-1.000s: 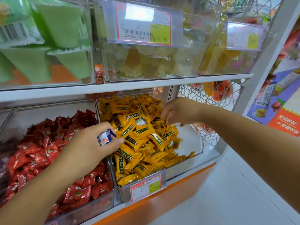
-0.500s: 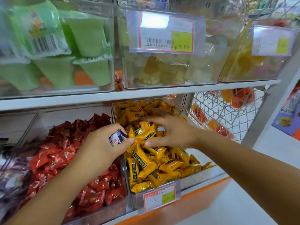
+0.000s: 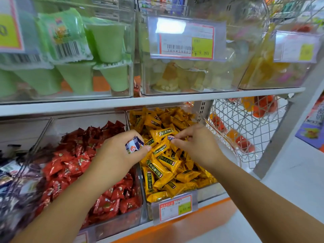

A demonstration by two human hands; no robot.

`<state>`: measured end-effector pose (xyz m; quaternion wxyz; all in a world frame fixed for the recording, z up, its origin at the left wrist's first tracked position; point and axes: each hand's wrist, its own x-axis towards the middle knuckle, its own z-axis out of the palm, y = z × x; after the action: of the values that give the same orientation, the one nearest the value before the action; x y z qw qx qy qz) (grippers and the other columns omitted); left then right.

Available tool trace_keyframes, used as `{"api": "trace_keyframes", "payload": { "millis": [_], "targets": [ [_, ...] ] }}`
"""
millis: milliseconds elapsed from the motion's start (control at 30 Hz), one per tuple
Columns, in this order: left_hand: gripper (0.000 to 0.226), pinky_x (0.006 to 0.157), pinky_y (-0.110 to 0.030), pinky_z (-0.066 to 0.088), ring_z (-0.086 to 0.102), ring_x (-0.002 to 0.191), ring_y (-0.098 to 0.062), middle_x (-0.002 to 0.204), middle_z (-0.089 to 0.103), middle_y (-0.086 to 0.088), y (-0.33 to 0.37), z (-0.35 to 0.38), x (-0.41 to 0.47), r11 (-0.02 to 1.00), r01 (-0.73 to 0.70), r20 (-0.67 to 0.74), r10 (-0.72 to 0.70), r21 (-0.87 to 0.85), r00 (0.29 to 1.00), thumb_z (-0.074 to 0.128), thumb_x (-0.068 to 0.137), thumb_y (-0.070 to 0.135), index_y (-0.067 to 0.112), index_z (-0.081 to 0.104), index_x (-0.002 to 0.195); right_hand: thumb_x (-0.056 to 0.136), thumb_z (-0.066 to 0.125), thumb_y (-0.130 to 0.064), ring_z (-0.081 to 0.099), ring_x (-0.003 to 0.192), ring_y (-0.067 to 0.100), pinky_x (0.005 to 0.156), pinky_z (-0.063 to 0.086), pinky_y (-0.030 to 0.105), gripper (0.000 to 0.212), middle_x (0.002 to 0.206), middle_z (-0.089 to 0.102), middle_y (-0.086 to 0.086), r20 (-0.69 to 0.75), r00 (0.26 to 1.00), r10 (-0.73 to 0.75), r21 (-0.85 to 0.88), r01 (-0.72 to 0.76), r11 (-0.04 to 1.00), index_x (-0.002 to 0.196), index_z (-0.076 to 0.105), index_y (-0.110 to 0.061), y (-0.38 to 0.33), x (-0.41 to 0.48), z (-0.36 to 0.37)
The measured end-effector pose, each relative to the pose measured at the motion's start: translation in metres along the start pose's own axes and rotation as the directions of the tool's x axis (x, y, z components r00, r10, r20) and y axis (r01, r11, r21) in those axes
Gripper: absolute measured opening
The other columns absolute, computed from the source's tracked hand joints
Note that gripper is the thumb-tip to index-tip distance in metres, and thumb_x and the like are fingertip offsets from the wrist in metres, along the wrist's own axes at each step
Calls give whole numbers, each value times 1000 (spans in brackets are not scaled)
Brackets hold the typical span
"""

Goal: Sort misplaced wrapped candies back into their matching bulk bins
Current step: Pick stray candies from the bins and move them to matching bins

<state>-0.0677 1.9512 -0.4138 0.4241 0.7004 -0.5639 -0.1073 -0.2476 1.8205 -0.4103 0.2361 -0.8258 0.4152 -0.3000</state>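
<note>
The left hand point(image 3: 115, 155) pinches a blue-and-white candy point(image 3: 133, 146) between thumb and curled fingers, over the divider where the red bin point(image 3: 119, 225) meets the yellow bin point(image 3: 215, 190). At 3 o'clock from it, close by, the right hand point(image 3: 194, 144) hangs over the yellow candies point(image 3: 164, 165), thumb and forefinger clamped on a small purple candy point(image 3: 171, 137). Red candies point(image 3: 70, 163) fill the bin at 9 o'clock. A price tag point(image 3: 175, 207) hangs at the yellow bin's 6 o'clock edge.
</note>
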Motion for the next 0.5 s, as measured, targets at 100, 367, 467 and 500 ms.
{"api": "trace_keyframes", "payload": {
  "millis": [100,367,467,500],
  "targets": [
    [10,52,-15,38,53,57,-4,74,63,13,1,-1,-2,999,4,8,-3,-31,1000,70,80,42,34,64,78,87,67,-31,54,86,1,69,41,18,12,85,61,-19,-78,997,-5,-10,5,1000,76,72,-30,0,-7,-1],
    [29,66,-6,40,60,79,2,95,66,17,6,-8,-8,991,-13,18,16,-130,1000,70,78,45,49,64,106,85,65,-37,52,92,7,76,36,17,10,85,60,-13,-87,958,-274,63,280,958,79,68,-30,-20,-27,-6],
    [31,72,-4,41,60,89,5,100,66,19,12,-9,-8,989,-44,64,53,-140,997,72,79,38,48,66,108,86,63,-39,49,91,5,77,36,18,11,84,60,-13,30,946,-323,99,319,943,83,70,-31,-31,-32,3],
    [28,71,-5,41,60,88,5,98,67,19,13,-9,-9,991,-53,81,63,-119,995,73,79,36,46,67,105,88,64,-35,50,92,5,76,35,17,8,84,61,-13,49,948,-315,132,306,943,85,71,-31,-34,-32,6]
  ]
}}
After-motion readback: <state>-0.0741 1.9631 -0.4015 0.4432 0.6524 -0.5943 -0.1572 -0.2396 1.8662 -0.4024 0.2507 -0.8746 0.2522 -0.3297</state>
